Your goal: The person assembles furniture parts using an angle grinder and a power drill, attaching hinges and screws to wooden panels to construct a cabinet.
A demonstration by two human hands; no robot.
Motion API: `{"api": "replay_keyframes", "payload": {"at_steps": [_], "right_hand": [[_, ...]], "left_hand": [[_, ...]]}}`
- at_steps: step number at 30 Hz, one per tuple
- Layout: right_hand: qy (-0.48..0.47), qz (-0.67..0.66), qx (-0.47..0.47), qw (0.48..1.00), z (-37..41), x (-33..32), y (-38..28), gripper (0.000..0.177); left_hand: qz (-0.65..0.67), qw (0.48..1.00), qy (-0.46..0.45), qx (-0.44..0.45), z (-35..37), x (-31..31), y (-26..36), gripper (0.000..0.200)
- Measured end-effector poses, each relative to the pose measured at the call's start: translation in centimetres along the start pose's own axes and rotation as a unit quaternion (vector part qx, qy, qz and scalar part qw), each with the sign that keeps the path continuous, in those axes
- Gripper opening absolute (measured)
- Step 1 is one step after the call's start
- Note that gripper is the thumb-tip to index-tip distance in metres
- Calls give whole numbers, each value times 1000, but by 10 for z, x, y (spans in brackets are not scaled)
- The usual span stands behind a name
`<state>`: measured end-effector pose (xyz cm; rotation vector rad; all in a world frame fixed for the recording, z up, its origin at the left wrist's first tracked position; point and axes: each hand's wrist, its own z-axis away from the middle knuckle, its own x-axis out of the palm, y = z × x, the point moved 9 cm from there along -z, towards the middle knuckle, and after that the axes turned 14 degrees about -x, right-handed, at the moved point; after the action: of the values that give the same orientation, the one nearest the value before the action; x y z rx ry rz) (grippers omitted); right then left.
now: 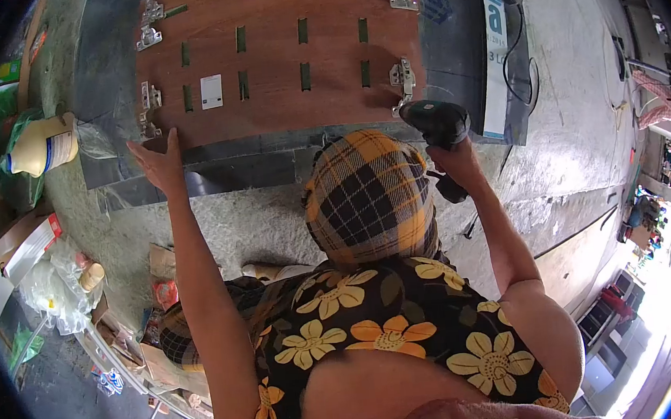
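A reddish-brown wooden board (pixel 280 103) with several slots lies in front of me, metal hinges (pixel 151 100) fixed along its left and right sides. At the board's near left corner is my left hand (pixel 162 168), its fingers spread, with fingertips by the edge just below a hinge. My right hand (pixel 455 157) grips a black cordless drill (pixel 437 118). The drill points left, its tip close to the near right hinge (pixel 402 82). Whether the bit touches a screw is too small to tell. A small white card (pixel 211 92) lies on the board.
Dark sheets (pixel 449 51) lie under the board on the concrete floor (pixel 560 58). A yellowish jug (pixel 43 146) stands at left, above plastic bags (pixel 54 287) and cardboard. On the right are a printed white strip (pixel 495 63) and a black cable (pixel 527 60). My plaid-covered knee (pixel 370 195) is near the board.
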<state>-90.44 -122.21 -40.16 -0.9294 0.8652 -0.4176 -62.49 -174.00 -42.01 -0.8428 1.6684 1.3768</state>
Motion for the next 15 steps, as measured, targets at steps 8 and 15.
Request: {"api": "replay_keyframes", "payload": {"at_steps": [8,15], "right_hand": [[-12,45,-14,999,-9,11,-17,20],[-9,54,-43,998,-12,14,-16,22]], "left_hand": [[-16,1000,4,5,0,2,-2,107],[-25,1000,-2,-14,-1,4,-4,109]]}}
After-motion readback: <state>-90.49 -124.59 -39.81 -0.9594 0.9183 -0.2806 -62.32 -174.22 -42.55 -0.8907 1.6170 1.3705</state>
